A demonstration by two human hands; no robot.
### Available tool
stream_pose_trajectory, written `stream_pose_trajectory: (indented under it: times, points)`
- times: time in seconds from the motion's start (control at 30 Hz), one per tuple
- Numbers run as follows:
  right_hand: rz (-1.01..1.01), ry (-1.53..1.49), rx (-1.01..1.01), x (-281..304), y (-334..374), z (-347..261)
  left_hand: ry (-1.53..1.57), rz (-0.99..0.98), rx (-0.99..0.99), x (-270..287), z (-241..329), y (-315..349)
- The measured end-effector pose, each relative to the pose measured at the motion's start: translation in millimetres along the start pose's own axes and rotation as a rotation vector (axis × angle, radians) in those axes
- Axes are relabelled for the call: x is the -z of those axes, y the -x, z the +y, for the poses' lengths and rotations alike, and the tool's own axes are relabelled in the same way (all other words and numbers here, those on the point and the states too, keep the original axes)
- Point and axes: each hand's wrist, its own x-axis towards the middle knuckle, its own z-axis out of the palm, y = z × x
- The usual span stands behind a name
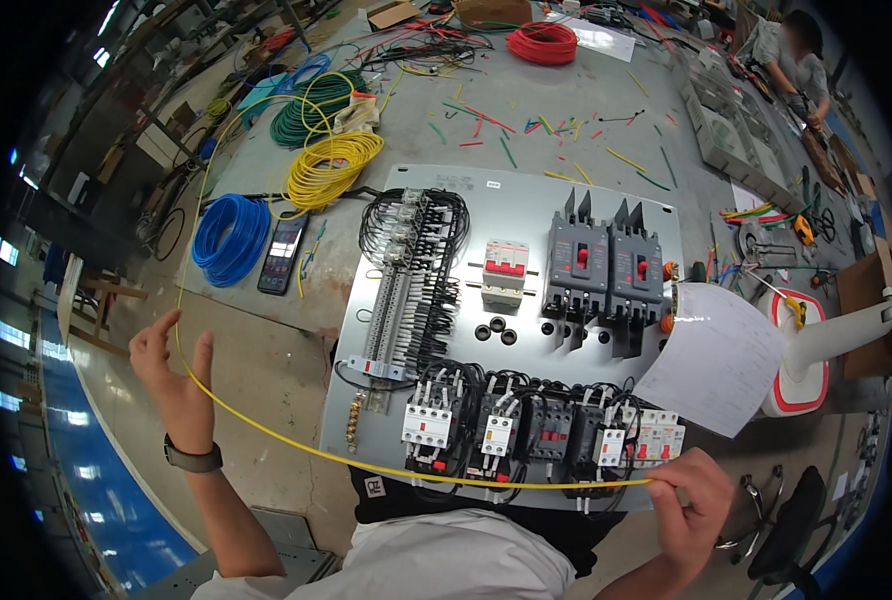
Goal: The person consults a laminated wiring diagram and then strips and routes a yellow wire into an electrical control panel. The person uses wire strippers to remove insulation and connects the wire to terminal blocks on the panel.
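Observation:
A yellow wire [366, 466] stretches across the front edge of a metal mounting panel [606, 190]. My right hand [691, 505] pinches its end near the panel's front right corner. At the left, my left hand [174, 385] is raised with thumb and fingers apart, and the wire runs through the gap between them. From there it goes up and back to a yellow wire coil [334, 168]. On the panel are a terminal strip [398, 310] with black wires, a small breaker [506, 262], two large dark breakers [578, 262] and a front row of contactors [499, 432].
Blue [231, 240], green [311, 115] and red [543, 43] wire coils lie on the table, with a phone [282, 255] beside the blue one. A paper sheet [716, 355] overlaps the panel's right side, near a white stand [811, 345]. Another person [794, 70] is at the far right.

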Motion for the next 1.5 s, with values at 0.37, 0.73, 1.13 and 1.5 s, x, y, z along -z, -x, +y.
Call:
stream_pose_trajectory:
  times: [0.37, 0.73, 1.13, 1.5]
  points:
    - [-0.097, -0.059, 0.067, -35.9, -16.2, -5.3, 1.559, 0.096, 0.829, -21.2, -76.0, 39.3]
    - [-0.091, -0.125, 0.008, -60.1, -18.9, -14.4, 1.722, -0.199, 0.392, 20.3, 90.0, 35.1]
    - [-0.226, -0.243, 0.206, -82.6, -27.6, -15.5, 1.51, -0.455, 0.367, 44.9, 165.7, 27.6]
    - [-0.393, -0.258, 0.214, -75.9, -28.7, -7.1, 1.294, -0.446, 0.118, 54.2, 135.2, -29.5]
